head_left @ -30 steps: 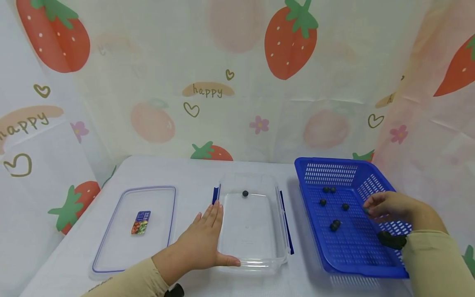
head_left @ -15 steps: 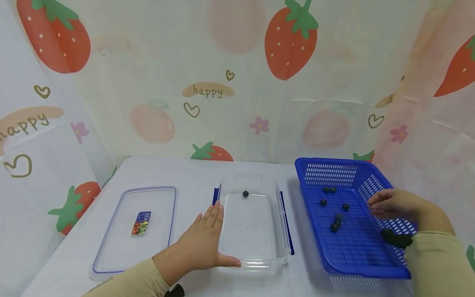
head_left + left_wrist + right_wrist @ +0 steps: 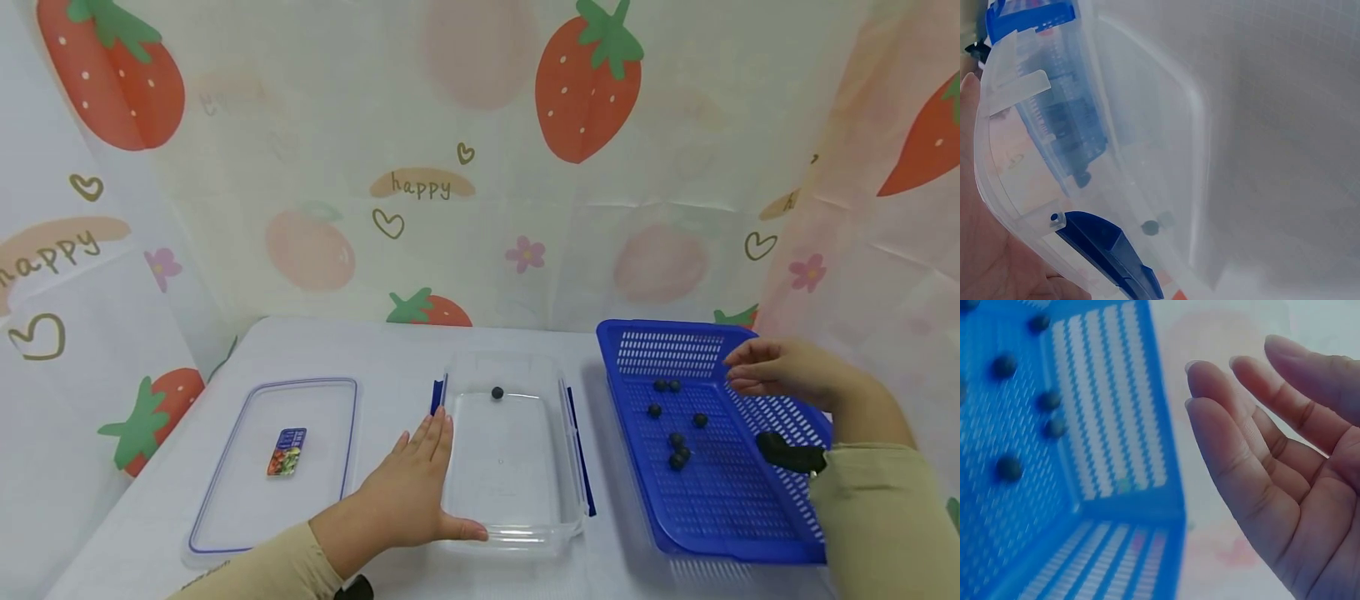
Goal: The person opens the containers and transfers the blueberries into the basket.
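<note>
My left hand (image 3: 405, 492) rests with straight fingers along the left side of a clear plastic container (image 3: 525, 533), its thumb at the near rim. A single blueberry (image 3: 497, 392) lies toward the container's far end; the left wrist view shows a blueberry (image 3: 1150, 227) through the clear wall. Over the right side of a blue plastic basket (image 3: 742, 546) hovers my right hand (image 3: 787, 371). Its fingers are loosely bent, and the right wrist view shows nothing between the fingertips (image 3: 1213, 422). Several blueberries (image 3: 700, 420) are scattered on the basket's floor.
A clear lid (image 3: 225, 508) with a blue seal lies flat at left, bearing a colourful label (image 3: 286, 452). Blue side clips (image 3: 581, 454) fold outward from the container. A strawberry-print cloth (image 3: 322, 125) hangs behind the white table (image 3: 397, 358).
My right hand held a small dark berry a second ago. That blueberry has dropped and rolled leftward, stopping beside others in the basket. The hand has since risen; my left hand stays put.
</note>
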`<state>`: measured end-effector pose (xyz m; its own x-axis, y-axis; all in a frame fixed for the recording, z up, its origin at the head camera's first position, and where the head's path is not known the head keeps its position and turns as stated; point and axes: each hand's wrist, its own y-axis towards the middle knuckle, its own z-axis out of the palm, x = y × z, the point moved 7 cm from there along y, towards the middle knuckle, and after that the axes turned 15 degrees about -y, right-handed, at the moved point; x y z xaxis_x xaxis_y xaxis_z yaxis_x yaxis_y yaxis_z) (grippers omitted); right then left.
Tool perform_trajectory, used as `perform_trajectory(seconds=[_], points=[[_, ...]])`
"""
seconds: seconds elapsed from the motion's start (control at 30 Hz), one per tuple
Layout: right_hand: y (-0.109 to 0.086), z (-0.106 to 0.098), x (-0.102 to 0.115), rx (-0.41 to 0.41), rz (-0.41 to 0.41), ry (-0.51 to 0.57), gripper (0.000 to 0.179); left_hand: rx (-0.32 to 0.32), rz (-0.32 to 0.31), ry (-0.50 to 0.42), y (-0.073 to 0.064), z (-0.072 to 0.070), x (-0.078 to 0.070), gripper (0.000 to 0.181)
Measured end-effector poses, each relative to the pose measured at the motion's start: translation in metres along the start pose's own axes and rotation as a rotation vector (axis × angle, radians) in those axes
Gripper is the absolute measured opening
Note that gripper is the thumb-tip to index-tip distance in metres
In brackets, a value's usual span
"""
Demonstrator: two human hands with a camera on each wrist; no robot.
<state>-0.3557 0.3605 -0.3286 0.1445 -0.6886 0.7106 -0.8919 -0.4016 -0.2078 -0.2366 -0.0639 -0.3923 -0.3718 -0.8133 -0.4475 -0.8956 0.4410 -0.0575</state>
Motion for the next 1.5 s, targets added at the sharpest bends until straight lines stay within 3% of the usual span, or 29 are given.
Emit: perform_trajectory(seconds=[0.2, 0.33, 0.6, 0.87, 1.13, 1.5], points=[[0.019, 0.007, 0.04, -0.021, -0.063, -0.02, 0.038, -0.003, -0.003, -0.003, 0.0, -0.001, 0.001, 0.128], [0.037, 0.018, 0.063, -0.008, -0.084, -0.002, 0.038, 0.0, -0.006, 0.002, 0.0, -0.001, 0.002, 0.128], [0.075, 0.05, 0.105, -0.005, -0.134, 0.077, 0.034, 0.0, -0.003, 0.016, 0.0, -0.002, 0.002, 0.128], [0.105, 0.085, 0.136, -0.007, -0.136, 0.058, 0.031, -0.001, -0.003, 0.005, 0.0, -0.004, 0.001, 0.128], [0.13, 0.12, 0.156, -0.001, -0.106, 0.124, 0.026, 0.011, -0.01, -0.003, -0.001, -0.003, 0.0, 0.131], [0.155, 0.164, 0.161, 0.004, 0.007, 0.147, 0.02, 0.006, -0.007, 0.003, 0.001, -0.001, 0.002, 0.131]])
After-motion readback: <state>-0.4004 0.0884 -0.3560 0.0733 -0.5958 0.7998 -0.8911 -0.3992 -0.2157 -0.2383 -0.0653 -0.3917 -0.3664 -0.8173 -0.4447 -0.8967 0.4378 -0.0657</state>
